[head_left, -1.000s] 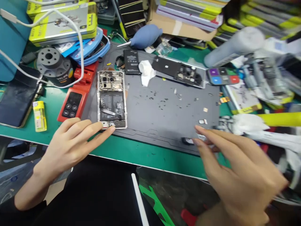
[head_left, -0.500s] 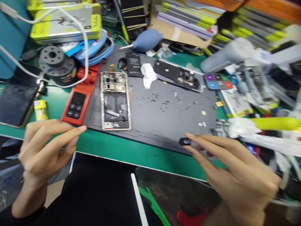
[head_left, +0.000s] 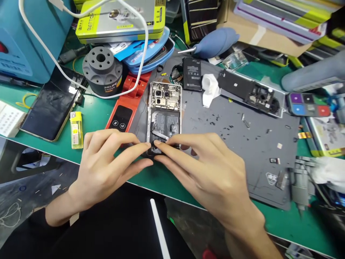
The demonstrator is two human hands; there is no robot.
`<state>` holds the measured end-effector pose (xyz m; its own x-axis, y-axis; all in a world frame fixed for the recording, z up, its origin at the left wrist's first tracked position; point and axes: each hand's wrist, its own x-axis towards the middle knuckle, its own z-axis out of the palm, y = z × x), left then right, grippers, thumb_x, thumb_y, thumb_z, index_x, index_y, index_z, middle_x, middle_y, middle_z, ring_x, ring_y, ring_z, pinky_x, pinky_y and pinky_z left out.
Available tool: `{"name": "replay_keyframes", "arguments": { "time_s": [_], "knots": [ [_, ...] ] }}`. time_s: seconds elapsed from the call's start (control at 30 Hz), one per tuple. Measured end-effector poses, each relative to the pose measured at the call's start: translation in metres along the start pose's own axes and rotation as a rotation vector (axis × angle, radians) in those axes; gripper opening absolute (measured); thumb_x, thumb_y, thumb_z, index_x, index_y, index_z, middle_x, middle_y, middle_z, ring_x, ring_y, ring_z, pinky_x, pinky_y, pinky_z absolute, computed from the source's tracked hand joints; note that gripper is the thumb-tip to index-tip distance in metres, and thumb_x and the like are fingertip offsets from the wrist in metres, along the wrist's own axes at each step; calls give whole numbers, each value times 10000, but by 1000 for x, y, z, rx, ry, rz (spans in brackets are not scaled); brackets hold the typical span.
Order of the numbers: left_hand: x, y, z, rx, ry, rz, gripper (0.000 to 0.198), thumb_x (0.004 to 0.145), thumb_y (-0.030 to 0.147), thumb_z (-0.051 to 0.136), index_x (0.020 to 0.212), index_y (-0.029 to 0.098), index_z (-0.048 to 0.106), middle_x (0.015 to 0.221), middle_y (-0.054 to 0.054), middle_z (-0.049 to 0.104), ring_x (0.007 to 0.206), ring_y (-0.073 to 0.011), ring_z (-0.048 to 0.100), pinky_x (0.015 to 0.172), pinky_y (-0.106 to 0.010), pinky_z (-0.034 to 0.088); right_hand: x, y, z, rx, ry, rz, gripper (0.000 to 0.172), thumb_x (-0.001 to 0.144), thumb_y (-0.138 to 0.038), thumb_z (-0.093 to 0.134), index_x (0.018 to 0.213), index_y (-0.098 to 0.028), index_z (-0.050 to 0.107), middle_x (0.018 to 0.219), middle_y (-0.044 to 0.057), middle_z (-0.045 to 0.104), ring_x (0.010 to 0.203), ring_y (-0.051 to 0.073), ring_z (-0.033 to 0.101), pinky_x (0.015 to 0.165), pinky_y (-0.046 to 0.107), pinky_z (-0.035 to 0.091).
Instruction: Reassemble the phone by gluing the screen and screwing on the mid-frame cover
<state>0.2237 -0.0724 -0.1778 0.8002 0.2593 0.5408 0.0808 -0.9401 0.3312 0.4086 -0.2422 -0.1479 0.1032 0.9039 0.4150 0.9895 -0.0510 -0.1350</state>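
From the head camera, an opened phone (head_left: pixel 165 115) lies flat on a dark mat (head_left: pixel 242 144) on the green worktop (head_left: pixel 88 151). Its long axis runs straight away from the person, with the camera end far and the bottom end near. Both hands meet at that near end, so the phone lies directly ahead of the fingertips and neither hand is nearer than the other. The left hand (head_left: pixel 107 163) is half closed, its forefinger and thumb pinching the phone's near left corner. The right hand (head_left: pixel 210 172) comes in from the right with fingers bent and its forefinger tip on the near edge, touching the left forefinger. Its thumb is hidden, so I cannot tell whether it grips anything. A red holder (head_left: pixel 122 115) sits just left of the phone, with a yellow lighter (head_left: pixel 76 129) and a dark handset (head_left: pixel 51 104) further left. Beyond the phone's far end are a battery (head_left: pixel 192 73), a white wad (head_left: pixel 209 84) and a blue blower (head_left: pixel 215 41). A detached frame (head_left: pixel 250 91) lies well to the right.
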Motion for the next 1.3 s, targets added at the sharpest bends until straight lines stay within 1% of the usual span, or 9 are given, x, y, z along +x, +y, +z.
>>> {"name": "replay_keyframes", "arguments": {
  "time_s": [0.13,0.3,0.43,0.57,0.7,0.8,0.97,1.17,1.3],
  "knots": [
    [7,6,5,18,-44,-33,213,1087,333,831,1286,301,763,1149,-38,828,1120,-260,702,907,-480,561,-2,0,1,14,-19,16,209,1055,-178,808,1249,-100,817,1087,94,825,954,205,679,838,336,590],
    [9,11,6,15,-75,-70,208,1083,330,837,1281,300,782,1167,-28,840,1139,-274,674,955,-533,517,-20,4,-6,8,-14,80,446,1015,-144,849,1438,-73,729,1175,121,808,1047,211,708,942,362,609],
    [12,16,7,19,-105,-89,210,1080,334,839,1284,322,794,1157,-6,849,1145,-282,666,954,-541,488,-41,4,-6,-1,62,139,432,951,-72,894,1358,-116,756,1107,73,797,1002,175,722,922,343,604],
    [15,23,7,45,-118,-129,144,1091,327,818,1234,319,811,1166,-4,848,1149,-288,655,972,-551,472,-53,2,2,15,180,153,381,901,8,901,1244,-114,788,1042,54,788,916,169,705,810,355,567],
    [17,29,4,98,-146,-130,212,1099,308,804,1310,336,807,1189,-12,839,1154,-269,683,978,-513,482,-55,1,7,52,184,150,355,933,11,870,1259,-106,793,1059,68,782,934,179,694,812,366,558],
    [15,25,2,54,-155,-47,246,1111,177,758,1303,320,814,1206,15,849,1159,-225,714,1005,-465,479,-55,1,8,36,161,113,399,930,-10,889,1306,-89,783,1100,94,788,967,196,688,849,389,563],
    [15,10,-1,35,-204,255,305,1154,74,577,1331,128,820,1260,-8,875,1159,-207,737,975,-415,506,-52,3,8,-8,115,65,472,928,12,883,1378,-65,763,1167,113,841,952,201,670,858,423,537],
    [15,7,-3,87,-200,381,326,1104,44,619,1380,48,793,1278,-66,861,1190,-230,755,902,-408,566,-50,4,11,27,80,16,407,1051,5,738,1454,-52,734,1216,96,875,976,205,668,865,429,517],
    [15,7,-3,114,-193,413,328,1090,46,628,1370,33,799,1303,-85,842,1193,-225,736,890,-402,572,-51,3,11,7,70,18,400,1034,-1,772,1429,-59,750,1202,87,883,1010,209,658,881,432,514]
  ]
}}
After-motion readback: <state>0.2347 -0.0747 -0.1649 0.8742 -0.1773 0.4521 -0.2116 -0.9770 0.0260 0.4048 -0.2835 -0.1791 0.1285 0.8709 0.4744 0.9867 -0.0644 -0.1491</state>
